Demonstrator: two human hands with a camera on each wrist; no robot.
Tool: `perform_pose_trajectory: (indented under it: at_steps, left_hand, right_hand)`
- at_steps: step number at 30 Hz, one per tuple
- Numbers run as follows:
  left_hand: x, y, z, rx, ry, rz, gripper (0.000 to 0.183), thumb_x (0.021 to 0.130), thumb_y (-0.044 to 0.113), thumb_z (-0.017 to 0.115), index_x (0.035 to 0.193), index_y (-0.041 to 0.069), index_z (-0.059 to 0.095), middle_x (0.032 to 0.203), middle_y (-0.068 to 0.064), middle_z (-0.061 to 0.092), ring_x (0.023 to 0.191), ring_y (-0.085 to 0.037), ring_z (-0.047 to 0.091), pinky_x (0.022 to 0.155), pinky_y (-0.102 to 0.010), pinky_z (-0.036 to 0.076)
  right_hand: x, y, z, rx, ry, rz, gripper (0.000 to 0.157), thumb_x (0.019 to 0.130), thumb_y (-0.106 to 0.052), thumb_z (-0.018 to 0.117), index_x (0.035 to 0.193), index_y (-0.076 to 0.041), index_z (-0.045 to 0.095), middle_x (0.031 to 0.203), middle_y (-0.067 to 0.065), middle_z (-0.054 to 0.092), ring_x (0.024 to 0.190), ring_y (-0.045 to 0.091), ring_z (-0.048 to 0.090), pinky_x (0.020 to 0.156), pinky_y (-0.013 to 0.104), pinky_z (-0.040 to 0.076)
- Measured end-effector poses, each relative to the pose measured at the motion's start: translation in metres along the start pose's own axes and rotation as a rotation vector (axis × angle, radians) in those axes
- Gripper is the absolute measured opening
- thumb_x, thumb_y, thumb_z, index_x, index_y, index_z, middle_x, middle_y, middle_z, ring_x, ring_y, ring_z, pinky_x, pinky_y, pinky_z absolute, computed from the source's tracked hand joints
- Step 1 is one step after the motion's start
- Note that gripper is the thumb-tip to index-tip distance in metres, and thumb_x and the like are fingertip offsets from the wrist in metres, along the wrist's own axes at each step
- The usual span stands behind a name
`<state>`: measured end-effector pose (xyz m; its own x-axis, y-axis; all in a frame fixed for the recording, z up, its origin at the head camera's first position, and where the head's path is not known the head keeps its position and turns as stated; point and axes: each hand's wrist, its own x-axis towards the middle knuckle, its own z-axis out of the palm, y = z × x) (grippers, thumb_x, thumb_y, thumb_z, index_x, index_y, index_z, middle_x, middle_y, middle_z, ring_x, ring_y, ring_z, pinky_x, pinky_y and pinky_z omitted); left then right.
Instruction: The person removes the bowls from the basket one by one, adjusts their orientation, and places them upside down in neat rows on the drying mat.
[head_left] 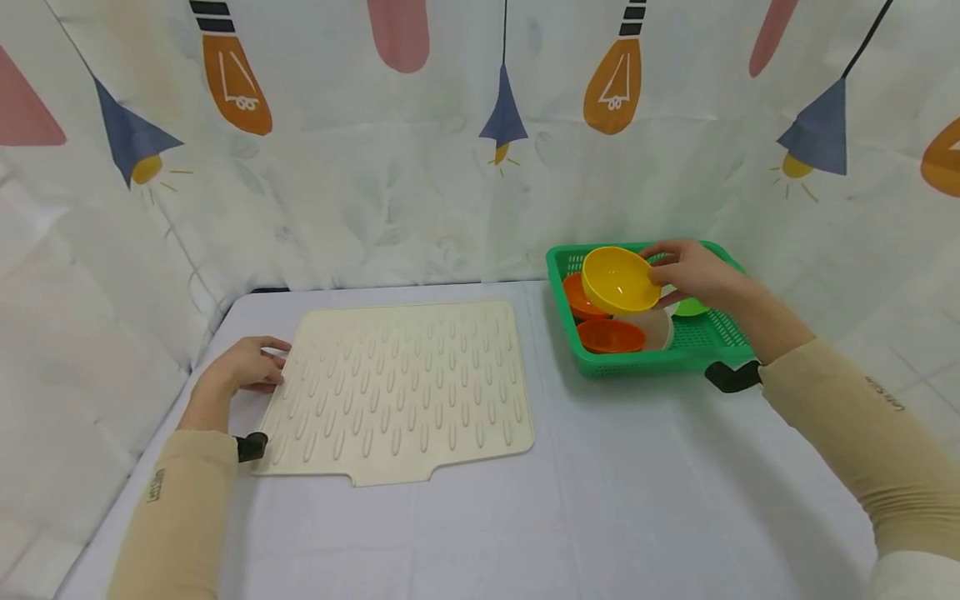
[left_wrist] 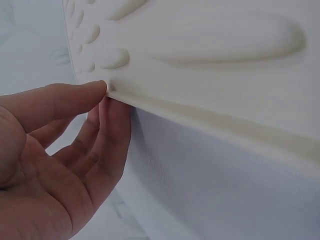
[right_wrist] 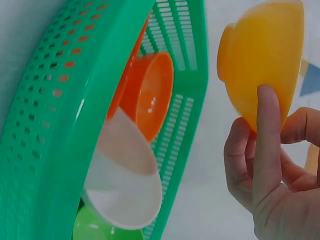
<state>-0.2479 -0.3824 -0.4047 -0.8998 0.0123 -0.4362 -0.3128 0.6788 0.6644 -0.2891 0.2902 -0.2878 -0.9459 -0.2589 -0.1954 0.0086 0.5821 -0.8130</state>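
My right hand point(head_left: 693, 271) pinches a yellow bowl point(head_left: 618, 282) by its rim, above the green basket point(head_left: 750, 354); in the right wrist view the bowl point(right_wrist: 265, 55) is tipped on its side, thumb on its outer wall. Inside the basket lie orange bowls point(head_left: 611, 336), a white bowl point(right_wrist: 125, 180) and a light green bowl point(head_left: 690, 307). At the left, my left hand point(head_left: 251, 364) holds the side edge of a cream ridged mat point(head_left: 397, 383). The left wrist view shows the thumb point(left_wrist: 65, 102) on top of that edge and the fingers under it.
The mat lies on a white-covered table point(head_left: 480, 533), left of the basket. A patterned curtain point(head_left: 420, 183) hangs right behind the table and along its left side. The basket stands at the table's back right.
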Motion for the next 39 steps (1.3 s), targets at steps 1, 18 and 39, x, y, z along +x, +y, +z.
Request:
perform_pose_trajectory:
  at_steps: [1, 18, 39]
  left_hand:
    - [-0.001, -0.001, 0.0, -0.001, 0.001, 0.003, 0.071, 0.087, -0.012, 0.064, 0.149, -0.015, 0.031, 0.118, -0.026, 0.051, 0.089, -0.025, 0.06, 0.074, -0.035, 0.059]
    - [-0.007, 0.019, 0.006, 0.073, 0.11, 0.082, 0.065, 0.103, 0.026, 0.061, 0.151, -0.009, 0.035, 0.146, -0.039, 0.038, 0.126, -0.052, 0.044, 0.102, -0.063, 0.043]
    - [-0.009, 0.108, 0.089, -0.042, 0.129, 0.369, 0.04, 0.107, 0.03, 0.058, 0.132, 0.0, 0.06, 0.13, -0.024, 0.058, 0.115, -0.043, 0.058, 0.095, -0.053, 0.053]
  right_hand:
    - [0.001, -0.003, 0.004, 0.014, -0.003, -0.002, 0.049, 0.099, -0.006, 0.05, 0.147, 0.003, 0.041, 0.141, 0.029, 0.05, 0.102, 0.034, 0.066, 0.086, 0.052, 0.058]
    - [0.016, -0.036, 0.064, 0.128, -0.098, 0.026, 0.047, 0.099, -0.005, 0.051, 0.146, -0.003, 0.046, 0.143, 0.023, 0.051, 0.105, 0.035, 0.065, 0.087, 0.046, 0.059]
    - [0.032, -0.047, 0.134, 0.136, -0.167, 0.032, 0.044, 0.099, -0.003, 0.054, 0.142, -0.004, 0.046, 0.135, 0.021, 0.056, 0.106, 0.038, 0.066, 0.084, 0.048, 0.06]
